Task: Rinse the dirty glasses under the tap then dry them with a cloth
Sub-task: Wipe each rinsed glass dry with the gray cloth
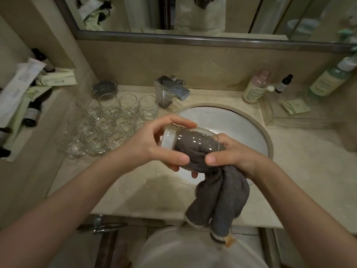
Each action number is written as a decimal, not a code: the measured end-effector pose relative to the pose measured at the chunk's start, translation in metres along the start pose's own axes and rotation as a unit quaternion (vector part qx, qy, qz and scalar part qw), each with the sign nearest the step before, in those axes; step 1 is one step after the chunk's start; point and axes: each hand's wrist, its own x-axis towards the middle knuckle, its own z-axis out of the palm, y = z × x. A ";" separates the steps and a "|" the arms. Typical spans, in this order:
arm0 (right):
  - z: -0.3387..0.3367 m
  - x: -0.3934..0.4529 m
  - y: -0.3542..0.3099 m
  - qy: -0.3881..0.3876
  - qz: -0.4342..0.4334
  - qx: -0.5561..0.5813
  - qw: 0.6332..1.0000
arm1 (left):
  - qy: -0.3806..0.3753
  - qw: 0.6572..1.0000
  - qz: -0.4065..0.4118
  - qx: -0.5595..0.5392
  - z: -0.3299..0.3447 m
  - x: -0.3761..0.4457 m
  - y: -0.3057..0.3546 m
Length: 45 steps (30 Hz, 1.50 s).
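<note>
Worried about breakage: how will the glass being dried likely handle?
The glass looks smooth, probably slippery if wet. Lying sideways in the left hand, it would likely roll if put down so. The grey cloth hangs limp, clearly floppy.

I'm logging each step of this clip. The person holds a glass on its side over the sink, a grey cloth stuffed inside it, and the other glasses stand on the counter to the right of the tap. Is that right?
Not quite. The other glasses stand on the counter to the left of the tap, not the right, as the head view shows. The rest holds: the left hand holds the glass on its side over the sink, and the right hand has the grey cloth stuffed inside it.
</note>
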 end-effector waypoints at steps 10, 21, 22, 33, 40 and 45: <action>-0.002 0.008 -0.005 0.016 0.009 -0.039 0.999 | 0.057 0.985 0.042 0.154 -0.004 -0.005 -0.012; 0.001 0.018 -0.027 0.023 0.032 -0.211 0.977 | 0.075 0.975 -0.149 -0.146 0.000 0.002 -0.020; 0.000 0.017 -0.023 0.023 0.036 -0.169 0.985 | 0.088 0.992 -0.083 -0.026 -0.003 0.001 -0.023; 0.009 0.015 -0.026 -0.058 0.081 -0.168 0.981 | -0.063 0.961 -0.220 -0.158 -0.010 -0.014 -0.030; 0.007 0.017 -0.006 -0.019 0.090 -0.057 0.994 | 0.007 0.950 -0.001 0.312 -0.017 -0.020 -0.015; 0.018 0.019 -0.010 -0.035 0.084 -0.074 0.993 | -0.031 0.952 -0.003 0.305 -0.016 -0.015 -0.009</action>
